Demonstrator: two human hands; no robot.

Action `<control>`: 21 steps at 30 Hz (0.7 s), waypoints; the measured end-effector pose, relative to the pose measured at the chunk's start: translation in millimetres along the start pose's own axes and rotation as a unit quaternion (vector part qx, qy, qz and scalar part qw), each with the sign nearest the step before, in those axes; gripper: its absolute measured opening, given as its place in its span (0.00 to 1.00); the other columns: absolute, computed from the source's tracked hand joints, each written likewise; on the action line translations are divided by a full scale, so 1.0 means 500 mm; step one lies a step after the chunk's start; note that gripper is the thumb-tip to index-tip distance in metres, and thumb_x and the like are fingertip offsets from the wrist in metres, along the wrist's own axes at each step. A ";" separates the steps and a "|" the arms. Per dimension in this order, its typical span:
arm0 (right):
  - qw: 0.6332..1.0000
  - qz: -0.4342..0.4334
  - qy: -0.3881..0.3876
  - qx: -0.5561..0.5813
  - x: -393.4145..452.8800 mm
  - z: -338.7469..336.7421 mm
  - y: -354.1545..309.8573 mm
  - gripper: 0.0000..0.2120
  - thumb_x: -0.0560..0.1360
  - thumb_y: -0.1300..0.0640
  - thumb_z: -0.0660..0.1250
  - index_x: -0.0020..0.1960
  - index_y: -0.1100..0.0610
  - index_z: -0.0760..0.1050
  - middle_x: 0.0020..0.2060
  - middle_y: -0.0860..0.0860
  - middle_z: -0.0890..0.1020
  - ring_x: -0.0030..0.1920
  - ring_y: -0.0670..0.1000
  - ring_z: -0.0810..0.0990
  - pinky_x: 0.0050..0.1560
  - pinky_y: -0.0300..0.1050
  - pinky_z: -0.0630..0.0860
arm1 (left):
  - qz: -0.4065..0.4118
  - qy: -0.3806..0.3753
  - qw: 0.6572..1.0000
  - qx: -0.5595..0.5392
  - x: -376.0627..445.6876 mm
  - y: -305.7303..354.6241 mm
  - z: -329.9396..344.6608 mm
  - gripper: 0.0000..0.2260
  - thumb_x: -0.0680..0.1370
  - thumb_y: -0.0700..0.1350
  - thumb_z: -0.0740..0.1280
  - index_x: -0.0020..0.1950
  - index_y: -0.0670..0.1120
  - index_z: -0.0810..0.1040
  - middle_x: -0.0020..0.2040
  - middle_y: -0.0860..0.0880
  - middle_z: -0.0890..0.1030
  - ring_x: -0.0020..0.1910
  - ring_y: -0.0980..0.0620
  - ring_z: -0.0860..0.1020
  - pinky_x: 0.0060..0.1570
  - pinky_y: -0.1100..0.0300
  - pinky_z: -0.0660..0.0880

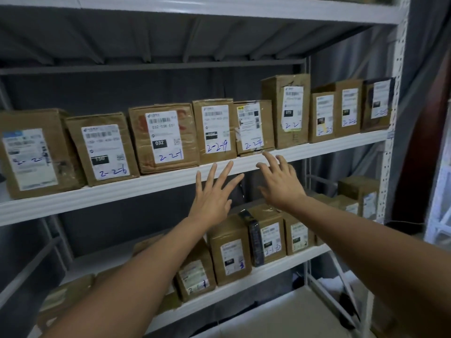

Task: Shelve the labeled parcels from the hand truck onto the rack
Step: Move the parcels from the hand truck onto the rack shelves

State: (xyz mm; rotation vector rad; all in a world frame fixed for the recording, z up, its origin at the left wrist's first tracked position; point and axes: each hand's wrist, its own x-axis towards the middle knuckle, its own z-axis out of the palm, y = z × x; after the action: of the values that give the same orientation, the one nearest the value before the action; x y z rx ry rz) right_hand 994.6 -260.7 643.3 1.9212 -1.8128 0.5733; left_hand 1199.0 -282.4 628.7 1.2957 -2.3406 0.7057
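Both the left hand and right hand hover empty, fingers spread, before the rack's middle shelf, where 10 labeled parcels stand labels outward, parcel 2-2-4 nearest the right fingertips, evidently for reading; hand truck unseen.

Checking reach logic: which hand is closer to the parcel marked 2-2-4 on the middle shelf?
Right. The right hand has a fingertip just below the bottom edge of the 2-2-4 parcel. The left hand hangs lower and further left, under the neighbouring parcel.
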 end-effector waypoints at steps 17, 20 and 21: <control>0.998 -0.019 -0.044 0.033 0.129 0.038 0.283 0.37 0.78 0.47 0.66 0.79 0.50 0.49 0.79 0.51 0.41 0.78 0.63 0.45 0.73 0.64 0.57 | -0.058 -0.018 0.998 0.011 0.193 0.196 0.026 0.34 0.80 0.45 0.63 0.78 0.60 0.46 0.78 0.55 0.31 0.78 0.44 0.34 0.72 0.34 0.37; 0.997 -0.021 -0.052 0.046 0.140 0.055 0.297 0.37 0.77 0.47 0.66 0.79 0.50 0.49 0.79 0.51 0.41 0.78 0.63 0.45 0.73 0.63 0.57 | -0.074 -0.027 0.997 0.018 0.205 0.214 0.030 0.34 0.80 0.46 0.63 0.78 0.60 0.46 0.78 0.55 0.32 0.78 0.44 0.35 0.71 0.34 0.36; 0.997 -0.022 -0.052 0.049 0.143 0.059 0.301 0.37 0.77 0.47 0.67 0.78 0.50 0.50 0.79 0.51 0.42 0.78 0.63 0.46 0.73 0.63 0.57 | -0.078 -0.029 0.996 0.020 0.208 0.220 0.032 0.34 0.80 0.46 0.63 0.78 0.60 0.46 0.78 0.55 0.32 0.78 0.44 0.35 0.71 0.35 0.36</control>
State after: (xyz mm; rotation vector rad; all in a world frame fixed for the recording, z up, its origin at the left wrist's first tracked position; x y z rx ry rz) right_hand 848.7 -343.4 664.5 2.0865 -1.8307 0.5675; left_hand 1050.8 -312.2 645.0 1.5160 -2.2496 0.6769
